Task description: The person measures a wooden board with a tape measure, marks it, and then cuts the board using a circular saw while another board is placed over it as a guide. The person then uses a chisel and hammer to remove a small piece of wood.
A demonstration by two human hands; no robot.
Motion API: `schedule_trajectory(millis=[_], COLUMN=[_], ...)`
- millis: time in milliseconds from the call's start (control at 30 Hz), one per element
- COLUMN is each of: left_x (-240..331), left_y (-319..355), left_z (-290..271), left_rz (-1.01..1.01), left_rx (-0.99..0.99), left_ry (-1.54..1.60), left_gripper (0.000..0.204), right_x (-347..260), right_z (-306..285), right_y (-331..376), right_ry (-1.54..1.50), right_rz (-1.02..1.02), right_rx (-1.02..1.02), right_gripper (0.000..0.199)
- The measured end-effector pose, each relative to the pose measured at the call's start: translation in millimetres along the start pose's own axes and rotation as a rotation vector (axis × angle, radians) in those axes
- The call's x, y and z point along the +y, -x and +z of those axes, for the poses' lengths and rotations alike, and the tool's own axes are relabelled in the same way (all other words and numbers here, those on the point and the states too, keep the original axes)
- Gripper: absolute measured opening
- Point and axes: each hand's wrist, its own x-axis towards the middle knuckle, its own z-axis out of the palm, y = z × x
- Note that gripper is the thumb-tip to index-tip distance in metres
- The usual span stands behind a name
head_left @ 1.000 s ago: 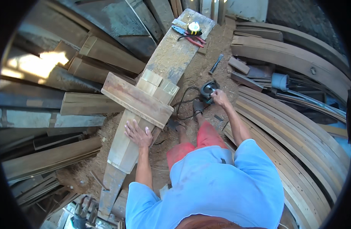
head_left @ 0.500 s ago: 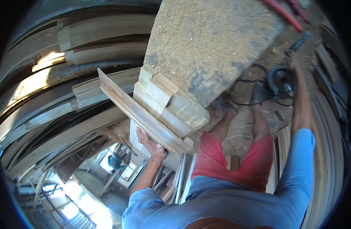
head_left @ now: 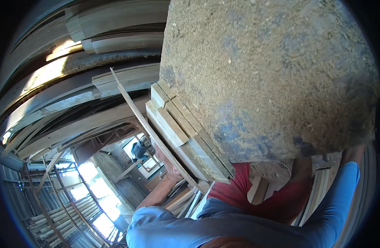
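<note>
My left hand [head_left: 168, 164] grips a long thin wooden board [head_left: 152, 131] from its outer side, with the fingers partly hidden behind it. The board is tilted on edge beside a stack of short wooden pieces [head_left: 177, 131]. That stack lies along the left edge of a sawdust-covered tabletop [head_left: 256, 78]. My right arm [head_left: 336, 194] reaches down past the near right part of the tabletop. The tabletop hides my right hand, so its fingers and anything in them cannot be seen.
Long planks [head_left: 123, 43] are stacked along the left. More timber strips [head_left: 318, 190] lie beside my right leg, and loose boards [head_left: 183, 198] are below my left hand. Bright openings and a rack of poles [head_left: 65, 217] show at the lower left.
My view has shifted, and the tabletop now fills more of it. The circular saw on the floor, which my right hand was reaching at, is now hidden. My left hand stays on the board.
</note>
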Motion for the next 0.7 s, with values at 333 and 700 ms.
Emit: schedule_trajectory(millis=[333,700], left_x=[-15,-24], left_y=[2,17], left_z=[-2,4], left_rz=[0.034,0.003], left_rx=[0.094,0.152], left_ry=[0.064,0.049], left_gripper=[0.086,0.087], right_x=[-120,-225], right_z=[-151,-232], right_y=[255,604], right_ry=[-1.452,-0.854], right_rz=[0.423,-0.217], right_rx=[-0.213,-0.045], right_gripper=[0.041,0.03])
